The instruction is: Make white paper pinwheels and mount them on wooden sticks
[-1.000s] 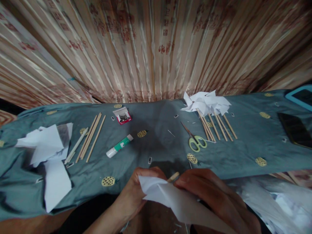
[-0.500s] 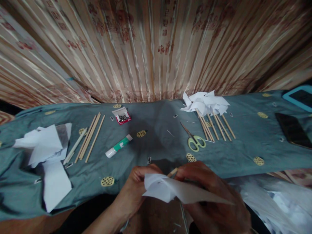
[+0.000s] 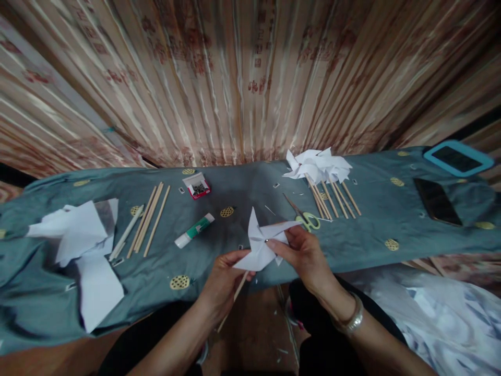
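A white paper pinwheel [image 3: 258, 253] is held up before me at the table's front edge, its blades facing me. My left hand [image 3: 222, 279] is closed on it from the left, fingers behind the paper where the wooden stick [image 3: 240, 287] runs down. My right hand [image 3: 309, 257] pinches the pinwheel from the right, thumb beside the small shiny pin head [image 3: 266, 241] at the centre and fingers partly hidden behind a blade. Just beyond the right hand lie green-handled scissors [image 3: 310, 221].
On the green cloth [image 3: 250, 188] lie finished pinwheels [image 3: 319, 164], a red box of pins [image 3: 199, 187], a glue stick [image 3: 194, 231], loose sticks [image 3: 146, 222], a pencil-like rod [image 3: 127, 233], and white paper sheets [image 3: 84, 235]. A black phone [image 3: 436, 201] and blue-framed tablet [image 3: 457, 158] are at right.
The pinwheel has been raised and turned so that its front and pin face me. My right hand has shifted up and its thumb is at the centre. The view has turned slightly right.
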The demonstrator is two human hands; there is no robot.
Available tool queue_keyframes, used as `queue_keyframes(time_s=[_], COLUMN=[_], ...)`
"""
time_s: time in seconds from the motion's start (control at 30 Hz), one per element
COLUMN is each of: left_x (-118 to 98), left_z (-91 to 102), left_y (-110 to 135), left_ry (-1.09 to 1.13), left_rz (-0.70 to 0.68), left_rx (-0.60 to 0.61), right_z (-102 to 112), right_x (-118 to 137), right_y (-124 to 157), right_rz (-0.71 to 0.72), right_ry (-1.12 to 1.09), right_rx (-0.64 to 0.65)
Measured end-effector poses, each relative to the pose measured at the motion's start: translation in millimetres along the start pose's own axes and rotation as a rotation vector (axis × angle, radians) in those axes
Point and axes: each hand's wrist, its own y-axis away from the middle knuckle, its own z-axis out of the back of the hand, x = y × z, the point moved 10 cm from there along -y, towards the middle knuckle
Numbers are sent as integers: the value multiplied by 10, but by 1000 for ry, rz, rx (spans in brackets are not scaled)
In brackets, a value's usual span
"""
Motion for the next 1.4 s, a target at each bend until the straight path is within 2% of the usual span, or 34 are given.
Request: queue_keyframes(time_s=[0.17, 0.37, 0.47, 0.6, 0.77, 1.03, 1.23, 1.4], left_x=[-101, -187, -200, -150, -117, -105, -72, -177], left_z=[56, 59, 24, -9, -38, -63, -71, -203], left_y=[-18, 21, 61, 109, 147, 188, 186, 222], left_ry=[69, 96, 92, 80, 64, 43, 28, -44], left_rz=[-46, -22, -6, 38, 49, 19, 50, 3], left_rx=[2, 23, 38, 53, 59, 89, 98, 157], right_z=[-10, -309, -430, -483, -487, -342, -351, -407], right_x=[133, 412, 579, 763, 892, 940, 973, 1045], right_y=[102, 397, 494, 558, 639, 641, 706, 764], right_rz=[98, 280, 404, 531, 653, 632, 709, 805], right_ry=[69, 497, 608, 693, 740, 763, 794, 786], right_rx=[-22, 102, 144, 139, 117, -10, 12, 96])
